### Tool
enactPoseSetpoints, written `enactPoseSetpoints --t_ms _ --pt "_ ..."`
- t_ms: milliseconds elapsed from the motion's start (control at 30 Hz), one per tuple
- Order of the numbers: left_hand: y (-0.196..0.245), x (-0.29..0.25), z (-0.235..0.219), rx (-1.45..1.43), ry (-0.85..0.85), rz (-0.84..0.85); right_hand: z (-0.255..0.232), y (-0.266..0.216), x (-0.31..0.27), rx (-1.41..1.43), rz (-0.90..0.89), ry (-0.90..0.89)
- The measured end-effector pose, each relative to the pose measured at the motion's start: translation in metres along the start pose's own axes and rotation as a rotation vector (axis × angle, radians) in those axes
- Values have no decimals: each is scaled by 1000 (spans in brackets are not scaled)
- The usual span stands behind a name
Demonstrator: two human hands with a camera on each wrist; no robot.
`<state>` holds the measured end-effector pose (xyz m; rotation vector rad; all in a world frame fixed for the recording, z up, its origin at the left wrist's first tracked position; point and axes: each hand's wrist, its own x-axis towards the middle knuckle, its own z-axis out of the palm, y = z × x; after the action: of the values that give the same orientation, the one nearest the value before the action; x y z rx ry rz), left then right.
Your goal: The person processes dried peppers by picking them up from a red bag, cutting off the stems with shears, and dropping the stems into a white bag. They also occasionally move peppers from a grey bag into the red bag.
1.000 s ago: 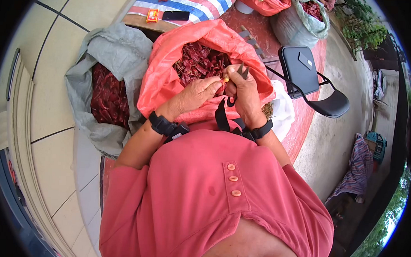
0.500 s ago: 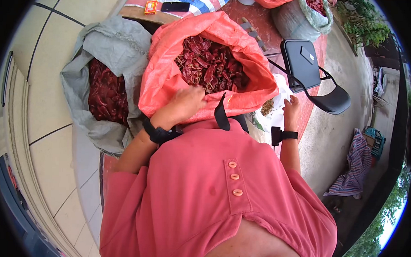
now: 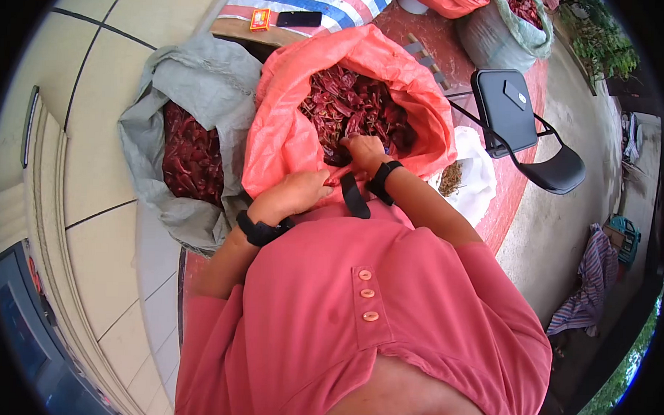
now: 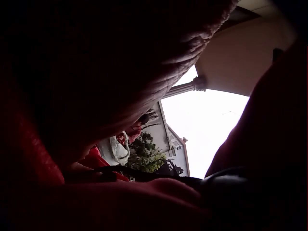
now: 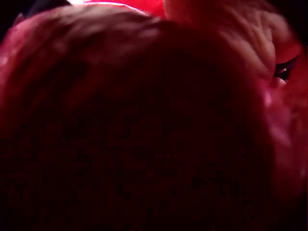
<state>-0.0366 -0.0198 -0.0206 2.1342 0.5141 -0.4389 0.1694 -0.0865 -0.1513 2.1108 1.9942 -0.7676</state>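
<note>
A large red woven sack (image 3: 276, 143), its mouth wide, is filled with dried red chilies (image 3: 335, 105). My left hand (image 3: 292, 194) grips the sack's near rim, where the cloth bunches at the fingertips. Over that rim reaches my right hand (image 3: 367, 154), its fingers down at the chilies by the near side; I cannot tell what it holds. A black strap (image 3: 355, 197) hangs at the rim between the wrists. Dark skin fills most of both wrist views; a strip of red sack (image 5: 149, 6) shows at the top of the right one.
On the left stands a grey sack (image 3: 205, 75) of dark red chilies. A white bag (image 3: 480, 158) with brownish bits and a black folding chair (image 3: 504, 104) are on the right. Behind, a phone (image 3: 299, 19) and a small orange box (image 3: 260, 19) lie on a striped bag (image 3: 339, 4).
Dark pointed blades showed at my right hand a second ago. That hand swung right beside the white bag, then came back into the red sack. My left hand dropped to the near rim.
</note>
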Motion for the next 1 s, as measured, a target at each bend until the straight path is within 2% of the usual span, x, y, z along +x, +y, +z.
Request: enactPoseSetpoints --t_ms 233,333,433,467,567,600,733,833,867,967,1000 --pt "-1 0 -3 -32 46 -34 -28 6 -23 130 -7 271" --pt "-6 10 0 -42 140 50 -31 8 -26 222 55 387" --pt "3 17 -4 -168 368 16 -32 21 -22 609 22 648" --pt "2 21 -6 -214 407 -11 -54 12 -33 960 121 490" --pt "6 35 -15 -389 512 -60 -85 1 -42 1568 -80 610" --pt "14 37 -20 -475 538 -54 -102 -6 -55 1657 16 574" --pt "48 37 -37 -697 529 60 -137 -26 -73 1887 61 491" --pt "49 44 -33 -681 485 117 -142 -31 -79 1941 1 440" --pt "52 43 -36 -712 433 39 -143 -32 -82 1913 -11 404" --pt "47 46 -30 -493 579 157 -145 -30 -88 1856 5 365" --pt "46 47 -28 -518 569 172 -148 -31 -90 1798 -17 392"
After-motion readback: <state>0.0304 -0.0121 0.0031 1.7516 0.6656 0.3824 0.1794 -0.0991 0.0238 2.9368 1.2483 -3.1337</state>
